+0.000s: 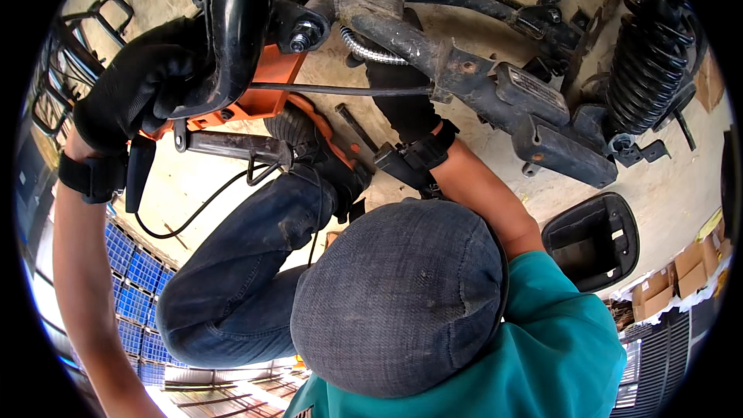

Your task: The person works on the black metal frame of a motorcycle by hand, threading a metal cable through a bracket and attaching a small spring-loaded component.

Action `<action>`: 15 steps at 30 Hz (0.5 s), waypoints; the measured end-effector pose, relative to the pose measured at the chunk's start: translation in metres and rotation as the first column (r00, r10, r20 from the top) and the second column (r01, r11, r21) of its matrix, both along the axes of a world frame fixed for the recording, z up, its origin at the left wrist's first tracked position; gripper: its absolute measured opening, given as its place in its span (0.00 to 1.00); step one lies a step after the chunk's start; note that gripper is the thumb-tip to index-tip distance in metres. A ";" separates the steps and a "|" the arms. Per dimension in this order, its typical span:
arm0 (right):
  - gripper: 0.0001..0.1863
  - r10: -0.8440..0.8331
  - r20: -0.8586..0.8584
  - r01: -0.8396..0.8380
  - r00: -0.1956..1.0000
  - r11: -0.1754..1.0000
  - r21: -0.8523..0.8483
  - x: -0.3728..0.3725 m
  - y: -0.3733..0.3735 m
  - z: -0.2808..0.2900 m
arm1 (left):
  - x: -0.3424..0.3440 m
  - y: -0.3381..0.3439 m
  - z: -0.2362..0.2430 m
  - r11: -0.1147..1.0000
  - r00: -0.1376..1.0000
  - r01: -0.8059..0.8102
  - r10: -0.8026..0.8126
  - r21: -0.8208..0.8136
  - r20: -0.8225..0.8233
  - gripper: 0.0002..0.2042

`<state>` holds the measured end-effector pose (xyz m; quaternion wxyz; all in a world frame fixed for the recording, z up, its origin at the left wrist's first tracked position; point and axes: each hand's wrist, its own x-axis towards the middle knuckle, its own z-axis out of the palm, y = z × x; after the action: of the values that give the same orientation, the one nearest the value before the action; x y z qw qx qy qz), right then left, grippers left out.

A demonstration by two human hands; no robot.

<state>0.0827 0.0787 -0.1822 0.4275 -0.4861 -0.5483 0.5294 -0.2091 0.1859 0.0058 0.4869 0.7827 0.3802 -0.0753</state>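
Note:
My left hand (143, 81), in a black glove, has its fingers curled round the lower bend of a glossy black curved tube (236, 23). My right hand (395, 97), gloved in black too, reaches beneath a scuffed dark metal frame (395, 35); that frame hides its fingers. A shiny ribbed hose (371, 49) crosses in front of this hand. Between the two hands runs a thin dark rod (340, 90). An orange bracket (282, 70) sits behind the tube's bend. Close to the tube, a bolt with a nut (304, 35) sticks out of the frame.
A black coil-spring shock absorber (646, 70) stands at the right. Below it, a black tray-like part (594, 244) lies on the floor. A bent leg in jeans (240, 279) and a grey cloth cap (398, 302) fill the foreground. Cardboard (681, 275) lies at the right edge.

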 end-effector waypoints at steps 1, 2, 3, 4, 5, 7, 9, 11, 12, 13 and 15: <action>0.13 -0.002 -0.007 0.002 1.000 1.000 0.000 0.000 0.000 0.000 | 0.001 0.001 0.001 0.998 0.999 0.047 -0.047 0.031 -0.004 0.15; 0.13 -0.007 -0.006 0.007 1.000 1.000 -0.008 0.002 -0.002 0.001 | 0.002 0.003 0.002 0.999 0.998 0.049 -0.049 -0.005 -0.034 0.17; 0.13 -0.008 -0.006 0.008 1.000 1.000 -0.010 0.002 -0.003 0.002 | 0.004 0.005 0.004 0.998 0.997 0.050 -0.053 -0.040 -0.065 0.19; 0.13 -0.011 -0.017 0.011 1.000 1.000 0.000 0.000 -0.002 0.001 | 0.006 0.006 0.004 0.996 0.994 0.050 -0.058 -0.076 -0.096 0.21; 0.13 -0.018 -0.017 0.018 1.000 1.000 -0.003 0.000 -0.003 0.001 | 0.007 0.005 0.002 0.999 0.996 0.033 -0.036 -0.038 -0.083 0.21; 0.13 -0.028 -0.021 0.028 0.999 1.000 -0.001 0.001 -0.001 0.000 | 0.017 0.005 0.003 0.995 0.993 -0.063 0.056 -0.072 -0.100 0.19; 0.13 -0.032 -0.030 0.032 0.999 0.999 -0.008 0.002 -0.005 -0.001 | 0.028 0.005 0.006 0.933 0.956 -0.263 0.219 -0.244 -0.194 0.19; 0.13 -0.037 -0.049 0.036 0.998 0.999 -0.009 0.003 -0.004 0.000 | 0.010 0.003 0.005 0.956 0.969 -0.189 0.145 -0.226 -0.200 0.21; 0.13 -0.038 -0.060 0.038 0.997 0.999 -0.013 0.001 -0.003 0.000 | 0.000 0.001 0.006 0.969 0.975 -0.137 0.096 -0.205 -0.201 0.23; 0.13 -0.039 -0.065 0.038 0.997 0.999 -0.009 0.001 -0.003 0.000 | -0.007 -0.001 0.004 0.976 0.977 -0.101 0.061 -0.192 -0.204 0.24; 0.13 -0.042 -0.071 0.041 0.997 0.999 -0.002 0.001 -0.001 -0.003 | -0.005 -0.001 0.005 0.965 0.967 -0.157 0.107 -0.211 -0.229 0.24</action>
<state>0.0837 0.0778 -0.1848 0.4575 -0.4784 -0.5223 0.5377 -0.2140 0.1850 0.0108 0.5333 0.6815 0.4713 -0.1702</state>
